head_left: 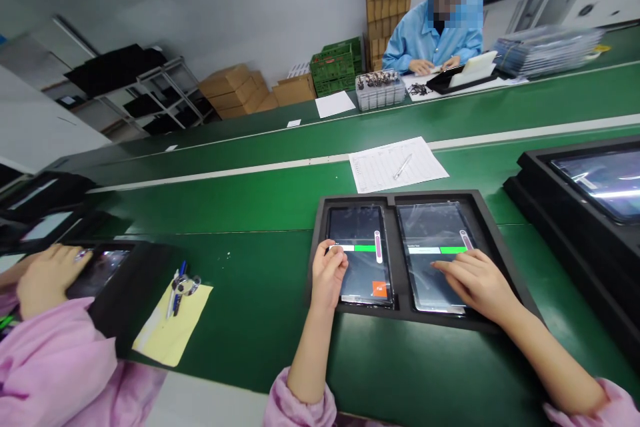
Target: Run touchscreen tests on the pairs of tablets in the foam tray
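Note:
Two tablets lie side by side in a black foam tray. My left hand (329, 271) is over the left edge of the left tablet (361, 280), fingers curled in and nothing visible in them. That screen shows a green bar, a vertical slider and an orange "Fail" button. Above the right tablet (430, 287), my right hand (475, 280) stretches its index finger toward the screen; whether the fingertip touches the glass I cannot tell. A similar green bar and slider show there, partly behind the hand. The black foam tray (395, 197) rests on the green bench.
Another black tray stack (560, 197) holding a tablet stands at right. Behind my tray lies a printed sheet (370, 173) with a pen. To the left are a yellow paper (175, 340) with pens and a co-worker's hand (50, 277) on a device. Another person sits across the bench.

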`<action>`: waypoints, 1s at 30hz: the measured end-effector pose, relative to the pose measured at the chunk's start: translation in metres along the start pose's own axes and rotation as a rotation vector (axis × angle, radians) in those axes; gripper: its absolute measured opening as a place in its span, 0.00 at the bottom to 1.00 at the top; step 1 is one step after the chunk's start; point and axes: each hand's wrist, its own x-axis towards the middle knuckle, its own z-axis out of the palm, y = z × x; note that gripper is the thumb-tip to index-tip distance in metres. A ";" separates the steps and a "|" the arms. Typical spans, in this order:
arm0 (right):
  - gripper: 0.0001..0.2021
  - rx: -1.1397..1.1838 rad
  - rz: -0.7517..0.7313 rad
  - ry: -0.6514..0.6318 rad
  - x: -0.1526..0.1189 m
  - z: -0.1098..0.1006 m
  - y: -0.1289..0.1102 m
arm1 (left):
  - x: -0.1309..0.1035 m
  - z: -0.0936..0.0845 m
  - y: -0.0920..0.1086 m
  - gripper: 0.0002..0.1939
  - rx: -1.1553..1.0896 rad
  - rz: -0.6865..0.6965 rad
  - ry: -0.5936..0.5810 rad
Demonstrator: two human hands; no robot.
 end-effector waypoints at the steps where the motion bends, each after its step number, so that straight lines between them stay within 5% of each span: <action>1: 0.11 0.001 0.005 -0.003 0.000 0.000 0.000 | 0.000 0.000 0.001 0.26 0.003 0.003 0.008; 15: 0.13 -0.003 0.004 -0.039 0.000 -0.001 0.000 | -0.003 0.005 0.014 0.14 -0.068 -0.051 -0.043; 22: 0.13 0.005 -0.008 -0.052 0.000 -0.001 0.000 | 0.001 -0.001 0.012 0.30 -0.020 -0.093 -0.043; 25: 0.12 0.020 -0.009 -0.063 0.002 -0.002 -0.003 | 0.001 -0.007 0.012 0.35 0.186 0.077 0.033; 30: 0.16 0.097 0.004 -0.190 0.002 -0.004 -0.010 | -0.004 -0.016 0.028 0.33 0.846 0.541 0.328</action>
